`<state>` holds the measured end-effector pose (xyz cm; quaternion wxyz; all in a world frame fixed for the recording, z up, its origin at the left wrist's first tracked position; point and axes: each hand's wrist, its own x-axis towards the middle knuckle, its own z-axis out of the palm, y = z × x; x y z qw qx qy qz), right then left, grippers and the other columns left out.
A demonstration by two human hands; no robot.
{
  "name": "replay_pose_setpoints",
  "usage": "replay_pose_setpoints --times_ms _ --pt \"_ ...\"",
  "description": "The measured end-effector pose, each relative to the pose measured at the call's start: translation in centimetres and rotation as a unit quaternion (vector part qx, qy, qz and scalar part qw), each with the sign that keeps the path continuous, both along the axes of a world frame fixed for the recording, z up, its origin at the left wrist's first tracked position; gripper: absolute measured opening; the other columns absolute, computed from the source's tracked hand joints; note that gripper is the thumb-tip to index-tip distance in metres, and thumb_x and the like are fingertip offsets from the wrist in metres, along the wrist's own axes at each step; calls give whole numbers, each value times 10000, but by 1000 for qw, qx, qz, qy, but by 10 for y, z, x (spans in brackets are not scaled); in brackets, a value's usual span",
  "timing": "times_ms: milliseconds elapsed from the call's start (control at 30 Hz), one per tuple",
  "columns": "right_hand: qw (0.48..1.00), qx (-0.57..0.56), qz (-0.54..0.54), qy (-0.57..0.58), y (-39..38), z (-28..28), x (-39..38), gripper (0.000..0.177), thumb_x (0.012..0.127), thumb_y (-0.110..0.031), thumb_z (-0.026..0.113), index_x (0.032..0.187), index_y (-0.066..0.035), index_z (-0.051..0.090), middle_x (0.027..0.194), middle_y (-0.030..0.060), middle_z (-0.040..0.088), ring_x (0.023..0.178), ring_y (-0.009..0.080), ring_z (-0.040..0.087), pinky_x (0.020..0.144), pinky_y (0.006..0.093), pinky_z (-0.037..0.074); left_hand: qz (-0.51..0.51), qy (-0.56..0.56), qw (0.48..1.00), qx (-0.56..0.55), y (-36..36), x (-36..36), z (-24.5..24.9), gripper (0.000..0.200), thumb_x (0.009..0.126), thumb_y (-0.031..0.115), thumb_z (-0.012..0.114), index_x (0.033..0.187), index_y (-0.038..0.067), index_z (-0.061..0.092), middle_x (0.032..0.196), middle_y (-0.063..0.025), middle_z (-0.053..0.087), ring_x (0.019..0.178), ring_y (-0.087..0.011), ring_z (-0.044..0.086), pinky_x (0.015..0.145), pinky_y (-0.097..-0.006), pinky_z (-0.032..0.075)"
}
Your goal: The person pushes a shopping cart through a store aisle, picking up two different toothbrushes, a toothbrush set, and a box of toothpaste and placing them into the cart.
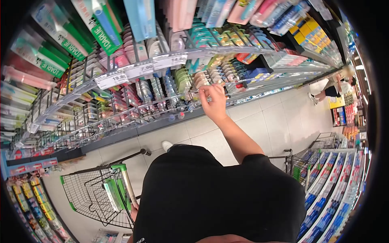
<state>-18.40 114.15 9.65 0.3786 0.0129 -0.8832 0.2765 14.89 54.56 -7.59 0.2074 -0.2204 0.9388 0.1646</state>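
In the head view, the right hand (213, 103) is raised to the wire shelf rack (259, 83) at the centre of the frame. Its fingertips sit on a small pack (201, 79), one of a row of like packs just below the price tags (111, 79). The pack sits in the middle of the rack, just left of the hand and above the pale tiled floor (259, 117).

The pack looks like a light carded or blister item: stiff at its card, smooth and a little slippery on the plastic, and not fragile. It is probably best pinched by the card's edges near the top and drawn straight out of its slot.

The forearm runs up from the lower right, bare below a black sleeve. The wrist is nearly straight, the back of the hand faces the camera and the fingers are curled in. The hand is partly closed, but whether it has actually pinched the pack cannot be told.

The left hand (133, 209) shows only as a sliver at the lower left, beside the green handle (125, 182) of the shopping cart (87, 194), and its grip cannot be told.

Toothpaste boxes (48, 54) fill the upper left. Another person (330, 87) stands well apart at the upper right.
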Motion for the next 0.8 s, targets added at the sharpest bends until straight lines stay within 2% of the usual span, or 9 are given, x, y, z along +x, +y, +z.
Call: replay_pose_setpoints --times_ms 133,400,433,467,533,600,667,733,800 --pt "998 48 29 21 12 5 40 120 850 -52 765 943 -94 703 694 51 593 698 277 610 848 432 513 -17 36 999 14 0 -16 1 464 1097 437 450 1049 2 605 737 -256 669 714 -495 665 612 -592 462" --pt "989 133 62 -4 36 4 118 152 823 -31 791 951 -84 728 693 56 595 728 272 632 846 410 547 -3 97 994 45 38 -18 37 483 1111 432 428 1026 -6 612 748 -260 670 721 -494 665 612 -583 462" --pt "989 134 67 -6 40 3 128 152 823 -31 791 951 -84 728 693 56 595 728 272 632 846 410 547 -20 123 991 51 43 -20 43 510 1123 430 405 999 -14 623 739 -260 660 710 -486 657 610 -562 458" --pt "987 143 72 -21 45 2 137 150 820 -51 794 949 -85 727 718 65 602 771 285 643 841 408 542 -15 88 995 55 46 -22 49 540 1126 442 408 1075 -40 646 781 -252 665 718 -462 626 668 -506 473" --pt "983 158 88 -37 56 5 153 150 816 -72 797 947 -85 725 743 74 609 813 297 654 837 406 536 -34 168 982 80 52 -21 43 537 1125 439 406 996 -24 644 693 -249 625 655 -475 625 609 -547 446" --pt "978 175 97 -52 63 7 171 140 824 -69 791 946 -82 723 747 74 614 806 294 655 835 403 538 -6 131 988 84 59 -24 46 545 1121 447 418 982 -28 643 691 -250 619 651 -469 616 609 -546 439" --pt "975 182 111 -60 69 14 188 134 828 -67 787 944 -82 722 744 74 613 803 290 654 830 405 537 8 92 994 50 75 -30 61 555 1116 450 433 1028 -49 660 811 -280 677 791 -476 675 701 -539 489" --pt "973 187 119 -66 73 22 200 127 832 -65 782 941 -83 721 740 74 612 801 286 654 824 406 536 8 121 992 28 85 -31 59 559 1109 481 433 1043 -30 651 697 -255 629 667 -467 620 637 -553 449" --pt "969 201 122 -74 78 30 211 118 835 -55 771 935 -86 718 748 68 622 789 277 651 804 409 529 14 124 992 24 93 -30 55 567 1106 494 431 1048 -24 654 718 -260 644 689 -473 632 651 -559 461"
